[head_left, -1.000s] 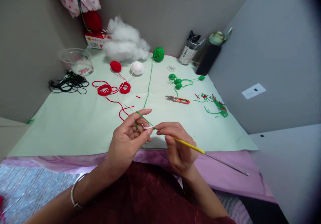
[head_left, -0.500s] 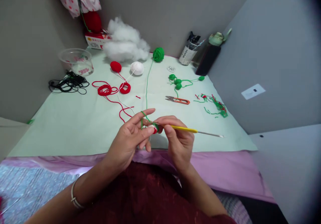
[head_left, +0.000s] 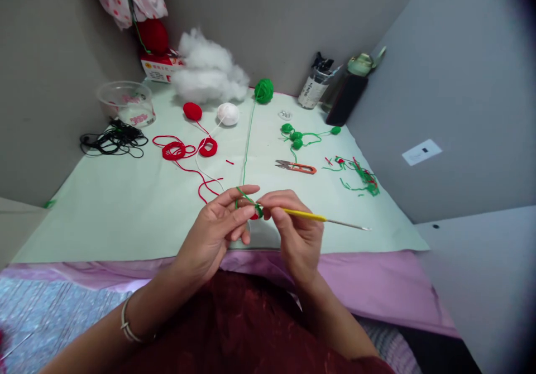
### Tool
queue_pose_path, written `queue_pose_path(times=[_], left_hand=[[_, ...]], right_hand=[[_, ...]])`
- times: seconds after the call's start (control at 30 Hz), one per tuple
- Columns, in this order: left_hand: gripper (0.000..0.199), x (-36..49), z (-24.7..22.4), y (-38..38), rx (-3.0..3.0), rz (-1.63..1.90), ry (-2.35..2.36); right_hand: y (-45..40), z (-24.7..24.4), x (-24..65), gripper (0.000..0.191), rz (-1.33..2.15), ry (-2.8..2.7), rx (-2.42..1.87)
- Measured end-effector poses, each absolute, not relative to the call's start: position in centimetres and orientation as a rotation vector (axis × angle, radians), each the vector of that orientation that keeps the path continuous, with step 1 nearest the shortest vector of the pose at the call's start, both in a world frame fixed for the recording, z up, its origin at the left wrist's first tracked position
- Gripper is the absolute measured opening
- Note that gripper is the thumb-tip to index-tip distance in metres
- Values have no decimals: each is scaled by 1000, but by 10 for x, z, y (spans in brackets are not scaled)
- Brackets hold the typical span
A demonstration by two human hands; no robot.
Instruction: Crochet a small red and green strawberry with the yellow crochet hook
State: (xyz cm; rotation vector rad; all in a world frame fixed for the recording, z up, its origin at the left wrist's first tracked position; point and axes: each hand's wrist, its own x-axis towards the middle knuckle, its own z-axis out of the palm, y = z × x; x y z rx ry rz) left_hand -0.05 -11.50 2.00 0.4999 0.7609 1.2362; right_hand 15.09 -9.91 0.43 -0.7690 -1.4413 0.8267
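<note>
Between the thumb and fingers of my left hand (head_left: 218,226) is a small crochet piece (head_left: 257,212) in red and green. Green yarn (head_left: 245,159) loops over my raised left index finger and runs back to a green yarn ball (head_left: 263,91). My right hand (head_left: 298,231) grips a crochet hook (head_left: 307,215) by its yellow handle, with one metal end pointing right. The hook's other end meets the crochet piece, where fingers partly hide it. A white strand trails below my left hand.
Orange thread snips (head_left: 295,167) lie beyond my right hand, near small green crocheted balls (head_left: 296,138). Yarn scraps (head_left: 366,178) are at the right. Red yarn coils (head_left: 173,150), a white ball (head_left: 228,114), black cord (head_left: 115,139), a clear tub (head_left: 126,103) and white stuffing (head_left: 209,70) sit left and back.
The crochet piece has turned slightly between my left fingers, showing less white. My left index finger has dipped a little, and the hook has shifted slightly left.
</note>
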Motion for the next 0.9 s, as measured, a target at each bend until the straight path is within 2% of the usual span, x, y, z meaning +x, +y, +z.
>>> queue_pose_path(times=[0.27,0.4,0.57,0.7,0.83,0.9], left_hand=[[32,0,19,-117,596,1176,795],[32,-3,20,-117,630,1180,820],[31,-5,17,-118,729,1211,908],[34,-3,15,-120,809,1264,971],[46,-1,17,-120,631,1211,856],[44,-3,18,-118,490,1118,764]], right_hand=[[-93,-2,156,17,1208,-1201,-698],[-94,5,159,20,1232,-1229,-677],[-103,9,165,20,943,-1477,-789],[-107,8,166,22,532,-1807,-768],[-108,0,164,29,63,-1992,-739],[-108,-2,163,29,51,-1943,-749]])
